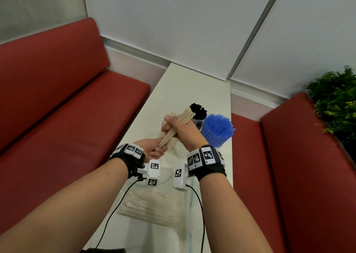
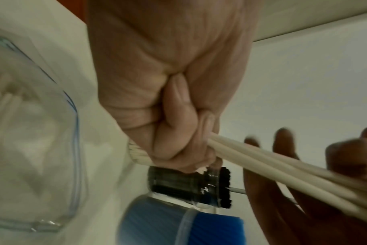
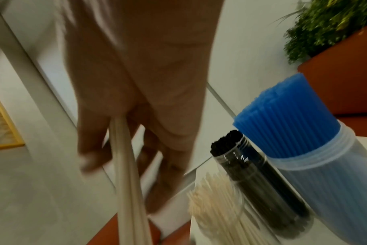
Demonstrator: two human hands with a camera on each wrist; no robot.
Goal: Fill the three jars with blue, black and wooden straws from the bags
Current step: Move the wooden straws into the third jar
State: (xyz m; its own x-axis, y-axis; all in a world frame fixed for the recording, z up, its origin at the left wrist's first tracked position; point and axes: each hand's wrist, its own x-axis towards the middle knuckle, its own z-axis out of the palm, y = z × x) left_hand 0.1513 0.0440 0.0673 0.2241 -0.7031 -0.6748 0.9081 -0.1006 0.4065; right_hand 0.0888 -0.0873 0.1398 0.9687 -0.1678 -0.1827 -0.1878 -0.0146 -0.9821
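Both hands grasp a small bundle of pale wooden straws point(image 1: 176, 129) above the white table point(image 1: 192, 90): left hand point(image 1: 152, 150) clenched on its lower end, right hand point(image 1: 181, 129) wrapped mid-length, just beside the clear jar of blue plastic straws point(image 1: 218, 130).

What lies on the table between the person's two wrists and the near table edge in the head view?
A clear bag of wooden straws lies flat there, on the white table; the head view shows it.
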